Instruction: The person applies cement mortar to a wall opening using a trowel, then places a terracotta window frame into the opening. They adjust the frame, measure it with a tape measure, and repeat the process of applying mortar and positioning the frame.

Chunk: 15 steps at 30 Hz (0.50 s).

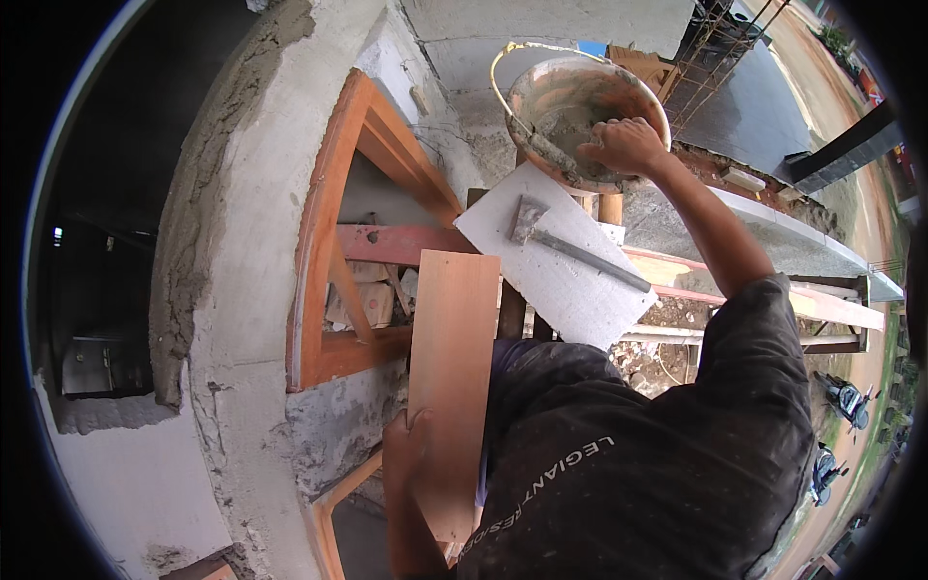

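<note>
Concrete wall (256, 319) and wooden frame (322, 242) stood at left; plank and bucket were in hand's reach.
Left hand (405, 440) had its fingers closed on the left edge of the plank (454, 338), in front of the body. Right hand (628, 147) was over the mouth of the bucket (623, 92), fingers partly curled; whether they held anything, I could not tell. Mortar (570, 121) lay inside. My judgement: steady plank, wrist clear of the rim, worked best.
</note>
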Available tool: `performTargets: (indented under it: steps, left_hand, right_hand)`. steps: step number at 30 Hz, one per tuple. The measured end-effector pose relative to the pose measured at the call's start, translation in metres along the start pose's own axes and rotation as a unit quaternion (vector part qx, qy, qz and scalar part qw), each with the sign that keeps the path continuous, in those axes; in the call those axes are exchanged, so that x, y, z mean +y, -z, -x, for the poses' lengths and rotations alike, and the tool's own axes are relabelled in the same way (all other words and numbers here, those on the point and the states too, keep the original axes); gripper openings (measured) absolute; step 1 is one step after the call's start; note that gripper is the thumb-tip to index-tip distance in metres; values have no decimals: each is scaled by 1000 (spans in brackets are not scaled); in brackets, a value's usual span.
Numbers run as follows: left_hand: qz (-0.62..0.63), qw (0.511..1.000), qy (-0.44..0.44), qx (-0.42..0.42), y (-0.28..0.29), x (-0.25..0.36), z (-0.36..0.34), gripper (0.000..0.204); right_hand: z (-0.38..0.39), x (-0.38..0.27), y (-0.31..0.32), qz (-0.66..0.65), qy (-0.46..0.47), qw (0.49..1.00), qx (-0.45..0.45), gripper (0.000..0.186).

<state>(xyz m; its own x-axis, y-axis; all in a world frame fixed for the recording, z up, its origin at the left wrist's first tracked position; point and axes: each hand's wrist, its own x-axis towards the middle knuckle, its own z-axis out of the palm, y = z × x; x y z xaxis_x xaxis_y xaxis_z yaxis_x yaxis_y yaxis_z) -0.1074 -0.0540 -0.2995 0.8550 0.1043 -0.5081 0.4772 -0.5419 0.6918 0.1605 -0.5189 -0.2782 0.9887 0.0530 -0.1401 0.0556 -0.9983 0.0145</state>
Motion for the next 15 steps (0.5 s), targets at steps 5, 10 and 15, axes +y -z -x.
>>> performTargets:
  steps: [5, 10, 15]
  left_hand:
    - [-10, 1000, -11, 7, -3, 9, -2, 40]
    - [50, 998, 23, 17, -2, -12, -2, 45]
    - [56, 998, 26, 13, 1, -27, -4, 51]
  right_hand:
    - [-26, 14, -7, 89, 26, 980, -174, 34]
    - [-15, 39, 68, 168, -5, 982, -84, 23]
    - [-34, 59, 35, 250, -21, 962, -106, 22]
